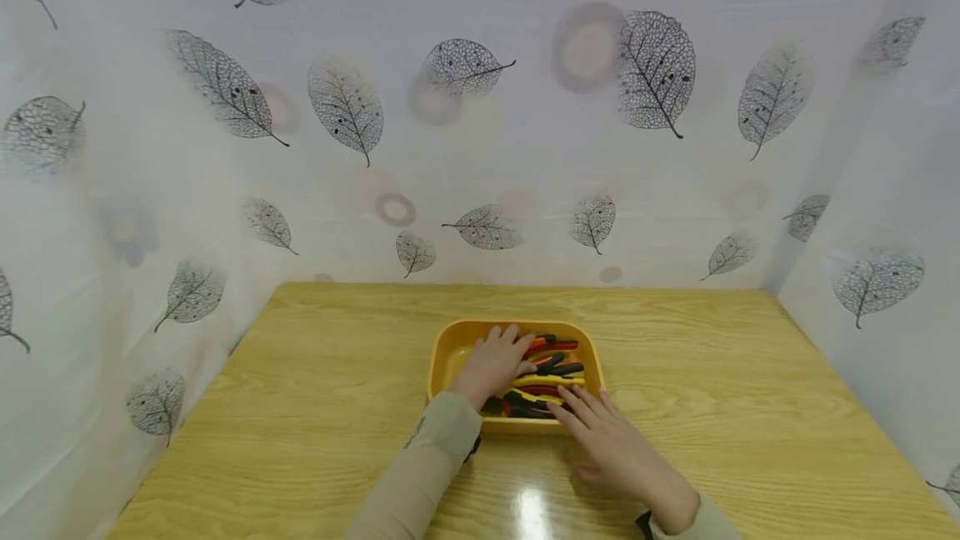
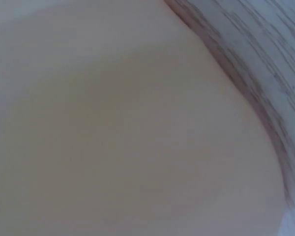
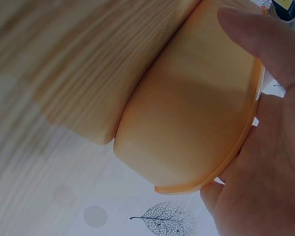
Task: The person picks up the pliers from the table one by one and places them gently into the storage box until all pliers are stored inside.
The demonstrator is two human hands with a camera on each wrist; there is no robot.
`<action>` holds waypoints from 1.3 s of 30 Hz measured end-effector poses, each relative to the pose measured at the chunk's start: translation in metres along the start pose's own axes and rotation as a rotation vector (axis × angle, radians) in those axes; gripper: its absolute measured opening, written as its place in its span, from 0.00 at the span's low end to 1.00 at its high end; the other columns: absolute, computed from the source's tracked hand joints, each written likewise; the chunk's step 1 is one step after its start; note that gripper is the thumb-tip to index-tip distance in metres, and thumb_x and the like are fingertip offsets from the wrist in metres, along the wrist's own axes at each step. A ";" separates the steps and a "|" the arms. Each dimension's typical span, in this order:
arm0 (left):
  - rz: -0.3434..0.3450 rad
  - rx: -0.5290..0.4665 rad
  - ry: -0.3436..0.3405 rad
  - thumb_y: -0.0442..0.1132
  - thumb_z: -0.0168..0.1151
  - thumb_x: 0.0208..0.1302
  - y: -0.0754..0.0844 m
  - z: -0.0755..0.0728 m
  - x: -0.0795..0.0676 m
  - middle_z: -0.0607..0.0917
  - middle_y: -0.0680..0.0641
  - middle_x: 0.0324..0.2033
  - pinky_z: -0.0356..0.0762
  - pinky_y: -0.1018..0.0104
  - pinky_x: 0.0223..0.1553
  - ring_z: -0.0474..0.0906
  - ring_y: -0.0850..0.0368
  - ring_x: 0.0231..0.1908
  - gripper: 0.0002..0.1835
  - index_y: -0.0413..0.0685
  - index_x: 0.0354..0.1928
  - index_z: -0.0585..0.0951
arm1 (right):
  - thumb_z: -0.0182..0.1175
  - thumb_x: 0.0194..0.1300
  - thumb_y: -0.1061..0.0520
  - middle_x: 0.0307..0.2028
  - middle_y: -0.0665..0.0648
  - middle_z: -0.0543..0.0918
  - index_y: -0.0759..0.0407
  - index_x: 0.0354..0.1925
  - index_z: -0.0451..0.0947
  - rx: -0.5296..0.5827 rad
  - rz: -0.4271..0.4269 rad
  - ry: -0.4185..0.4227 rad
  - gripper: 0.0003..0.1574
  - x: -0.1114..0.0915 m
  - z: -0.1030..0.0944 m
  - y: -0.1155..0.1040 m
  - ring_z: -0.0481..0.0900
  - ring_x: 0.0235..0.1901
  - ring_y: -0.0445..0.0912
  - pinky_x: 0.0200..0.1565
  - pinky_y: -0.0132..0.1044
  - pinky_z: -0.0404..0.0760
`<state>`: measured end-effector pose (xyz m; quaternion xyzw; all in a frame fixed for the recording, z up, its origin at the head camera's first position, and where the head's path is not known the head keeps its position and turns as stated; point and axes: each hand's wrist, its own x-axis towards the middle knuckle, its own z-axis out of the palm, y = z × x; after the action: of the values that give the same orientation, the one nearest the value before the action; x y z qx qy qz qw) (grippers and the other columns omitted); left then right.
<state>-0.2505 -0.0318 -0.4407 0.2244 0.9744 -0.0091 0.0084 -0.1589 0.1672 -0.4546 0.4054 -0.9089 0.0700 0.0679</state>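
Observation:
A yellow plastic tray (image 1: pixel 442 357) holds several hand tools (image 1: pixel 551 382) with handles in red, orange, yellow and black, some shaped like plier handles. My left hand (image 1: pixel 495 365) reaches over the tray's front rim, its fingers spread loosely beside the orange-and-red handles at the back. At the front right corner, my right hand (image 1: pixel 611 444) lies across the rim with fingers extended toward the yellow and red handles. The right wrist view shows the tray's outer wall (image 3: pixel 187 108), with the thumb (image 3: pixel 255 37) in front of it. A blurred pale surface fills most of the left wrist view.
The tray stands on a wood-grain table (image 1: pixel 322 407), near its middle. White sheeting with a leaf print (image 1: pixel 480 148) rises behind the table and along both sides.

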 end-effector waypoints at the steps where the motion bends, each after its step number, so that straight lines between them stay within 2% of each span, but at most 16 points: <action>1: 0.001 -0.003 0.000 0.60 0.41 0.61 0.000 0.000 0.000 0.67 0.50 0.53 0.69 0.53 0.46 0.64 0.51 0.48 0.30 0.59 0.64 0.61 | 0.71 0.38 0.47 0.63 0.64 0.57 0.59 0.64 0.57 0.000 0.001 -0.001 0.57 0.000 0.000 0.000 0.55 0.61 0.60 0.58 0.57 0.52; 8: 0.001 -0.023 0.010 0.60 0.41 0.61 -0.001 -0.002 -0.003 0.67 0.49 0.54 0.70 0.53 0.46 0.65 0.50 0.51 0.30 0.58 0.64 0.61 | 0.71 0.38 0.47 0.63 0.64 0.58 0.59 0.64 0.58 -0.004 0.008 -0.004 0.56 0.000 0.001 0.000 0.54 0.61 0.59 0.58 0.56 0.52; 14: 0.012 -0.065 0.043 0.60 0.41 0.62 -0.002 -0.016 -0.010 0.67 0.47 0.55 0.70 0.52 0.46 0.64 0.48 0.54 0.30 0.57 0.63 0.62 | 0.72 0.38 0.48 0.62 0.65 0.59 0.60 0.63 0.58 -0.004 -0.001 0.020 0.56 -0.001 0.001 0.000 0.55 0.60 0.60 0.57 0.57 0.53; 18: 0.035 -0.099 0.100 0.60 0.41 0.62 -0.003 -0.026 -0.018 0.69 0.46 0.52 0.71 0.52 0.43 0.66 0.48 0.51 0.29 0.55 0.62 0.64 | 0.70 0.40 0.45 0.62 0.65 0.59 0.60 0.63 0.59 -0.002 -0.003 0.040 0.55 -0.002 0.002 0.001 0.56 0.60 0.60 0.56 0.58 0.54; 22: 0.053 -0.081 0.173 0.62 0.37 0.61 -0.004 -0.034 -0.029 0.69 0.46 0.51 0.72 0.55 0.41 0.67 0.50 0.49 0.31 0.55 0.62 0.63 | 0.66 0.45 0.41 0.62 0.64 0.59 0.59 0.63 0.59 0.020 0.016 0.041 0.52 -0.002 0.002 0.001 0.55 0.61 0.59 0.56 0.58 0.54; 26: 0.058 -0.118 0.214 0.61 0.39 0.62 -0.006 -0.040 -0.043 0.67 0.46 0.55 0.70 0.51 0.45 0.64 0.48 0.53 0.32 0.53 0.64 0.61 | 0.62 0.49 0.40 0.63 0.63 0.58 0.60 0.64 0.58 0.070 0.054 0.026 0.50 -0.001 0.000 0.000 0.54 0.61 0.59 0.57 0.57 0.51; 32: 0.047 -0.183 0.286 0.58 0.47 0.61 -0.010 -0.035 -0.065 0.66 0.45 0.58 0.64 0.46 0.50 0.59 0.47 0.58 0.33 0.49 0.63 0.62 | 0.60 0.53 0.41 0.63 0.64 0.58 0.61 0.64 0.56 0.128 0.100 0.049 0.47 0.003 -0.003 -0.001 0.55 0.61 0.59 0.58 0.56 0.51; 39: -0.013 -0.151 0.375 0.59 0.49 0.59 -0.011 -0.023 -0.086 0.64 0.45 0.61 0.62 0.41 0.50 0.56 0.48 0.60 0.33 0.49 0.63 0.63 | 0.57 0.55 0.39 0.63 0.64 0.56 0.61 0.64 0.57 0.061 0.175 0.133 0.46 0.016 -0.014 -0.005 0.56 0.60 0.59 0.57 0.58 0.55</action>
<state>-0.1781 -0.0787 -0.4160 0.2148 0.9582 0.1059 -0.1565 -0.1647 0.1551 -0.4378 0.3206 -0.9318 0.1302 0.1093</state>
